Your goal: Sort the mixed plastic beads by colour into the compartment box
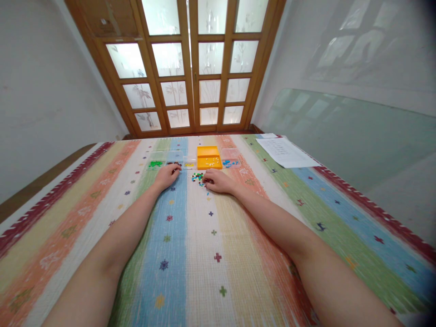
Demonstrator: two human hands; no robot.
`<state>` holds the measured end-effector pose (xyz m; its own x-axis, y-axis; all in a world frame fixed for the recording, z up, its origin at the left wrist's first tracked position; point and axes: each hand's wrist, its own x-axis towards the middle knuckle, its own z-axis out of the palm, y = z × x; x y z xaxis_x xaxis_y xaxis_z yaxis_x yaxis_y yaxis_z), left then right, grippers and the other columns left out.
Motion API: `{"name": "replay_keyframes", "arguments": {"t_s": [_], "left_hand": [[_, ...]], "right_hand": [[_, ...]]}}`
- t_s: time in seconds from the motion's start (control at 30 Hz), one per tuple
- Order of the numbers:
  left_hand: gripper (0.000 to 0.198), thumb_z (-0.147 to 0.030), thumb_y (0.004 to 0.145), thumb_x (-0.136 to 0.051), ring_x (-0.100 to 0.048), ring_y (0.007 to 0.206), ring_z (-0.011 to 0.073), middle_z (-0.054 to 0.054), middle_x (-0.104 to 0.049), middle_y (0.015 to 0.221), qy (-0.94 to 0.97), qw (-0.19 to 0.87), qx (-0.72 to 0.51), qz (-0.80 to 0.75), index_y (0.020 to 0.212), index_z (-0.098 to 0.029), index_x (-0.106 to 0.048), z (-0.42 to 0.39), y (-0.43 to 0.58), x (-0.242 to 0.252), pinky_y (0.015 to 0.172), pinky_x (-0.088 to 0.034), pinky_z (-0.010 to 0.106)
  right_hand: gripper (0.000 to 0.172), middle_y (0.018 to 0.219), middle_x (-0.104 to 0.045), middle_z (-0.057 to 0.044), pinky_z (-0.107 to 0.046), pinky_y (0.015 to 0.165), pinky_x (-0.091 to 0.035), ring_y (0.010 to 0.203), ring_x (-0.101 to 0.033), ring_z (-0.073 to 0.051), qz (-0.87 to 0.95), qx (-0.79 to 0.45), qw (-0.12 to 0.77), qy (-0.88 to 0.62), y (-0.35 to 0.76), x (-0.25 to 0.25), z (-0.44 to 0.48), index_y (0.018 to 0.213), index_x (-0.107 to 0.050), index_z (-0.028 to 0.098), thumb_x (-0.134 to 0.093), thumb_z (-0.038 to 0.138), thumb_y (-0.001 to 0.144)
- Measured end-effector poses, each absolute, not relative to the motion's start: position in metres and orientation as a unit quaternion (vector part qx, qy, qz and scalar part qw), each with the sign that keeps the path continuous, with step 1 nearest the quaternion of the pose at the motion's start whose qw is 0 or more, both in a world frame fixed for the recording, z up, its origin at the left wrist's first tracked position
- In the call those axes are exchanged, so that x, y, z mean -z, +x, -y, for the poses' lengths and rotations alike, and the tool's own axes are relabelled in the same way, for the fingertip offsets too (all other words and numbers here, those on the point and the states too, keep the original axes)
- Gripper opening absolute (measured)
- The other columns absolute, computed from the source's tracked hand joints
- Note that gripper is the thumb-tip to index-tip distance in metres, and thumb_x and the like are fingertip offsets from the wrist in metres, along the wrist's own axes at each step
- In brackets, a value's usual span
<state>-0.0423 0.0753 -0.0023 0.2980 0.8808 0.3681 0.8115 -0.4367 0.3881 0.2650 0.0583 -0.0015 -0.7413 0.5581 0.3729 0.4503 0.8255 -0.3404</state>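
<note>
A small heap of mixed coloured beads (197, 177) lies on the striped cloth far out in front of me. My right hand (218, 180) rests beside the heap with its fingers curled and pinched at the beads; what they hold is too small to see. My left hand (166, 175) lies on the cloth with fingers curled, its fingertips at a clear tray of dark beads (174, 163). Beyond stand a clear tray of green beads (156, 163), a yellow-bead tray (189, 164), an orange box (209, 157) and a tray of blue beads (230, 162).
The striped tablecloth (200, 254) covers the whole table. A white printed sheet (285, 152) lies at the far right. A wooden glazed door (190, 68) stands behind the table, and a glass panel (357, 136) leans along the right wall.
</note>
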Motion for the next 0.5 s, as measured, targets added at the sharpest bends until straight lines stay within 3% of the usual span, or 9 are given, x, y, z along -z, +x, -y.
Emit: {"name": "replay_keyframes", "arguments": {"t_s": [0.5], "left_hand": [[0.028,-0.03,0.094,-0.05,-0.067,0.094,0.0224,0.005,-0.075,0.104,0.806,0.074,-0.261,-0.526,0.106,-0.022,-0.074,-0.0747,-0.042,0.0024,0.084,-0.05,0.033]], "right_hand": [[0.008,0.093,-0.065,-0.006,-0.03,0.082,-0.04,0.091,-0.056,-0.02,0.918,-0.089,0.259,-0.287,0.2567,0.0077,-0.0571,0.092,-0.069,0.019,-0.062,0.022,0.094]]}}
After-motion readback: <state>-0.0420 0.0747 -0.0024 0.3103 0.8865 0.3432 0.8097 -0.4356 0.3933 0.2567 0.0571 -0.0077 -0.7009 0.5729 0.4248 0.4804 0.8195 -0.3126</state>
